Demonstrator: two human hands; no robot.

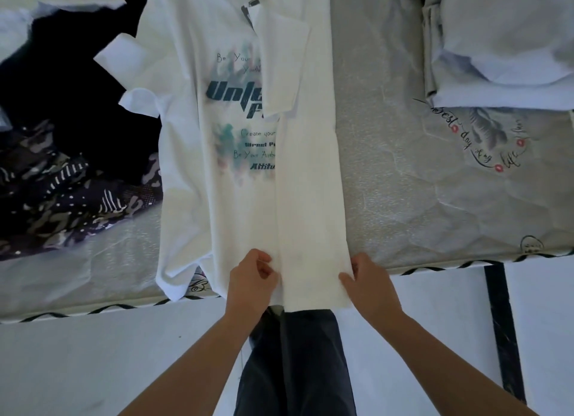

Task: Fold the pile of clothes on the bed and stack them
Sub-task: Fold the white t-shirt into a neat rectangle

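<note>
Right of the white T-shirt [242,179] a broad strip of bare bed [382,173] runs open to the near edge. Far right, a stack of folded clothes [503,43] blocks that corner. Left of the shirt, a dark heap of clothes [71,142] crowds up against it.

My arms are bare from the bottom edge of the view to the wrists; no sleeve reaches into view on either side. My left hand [251,276] carries no glove, ring, watch or band that I can see. My right hand [369,282] is likewise bare, wrist unadorned. Fingernails are too blurred to judge. Between my forearms, my trousers [295,363] show: dark navy or charcoal fabric, loose cut, with a lengthwise seam or crease running down the middle. My feet and footwear are out of frame.
</note>
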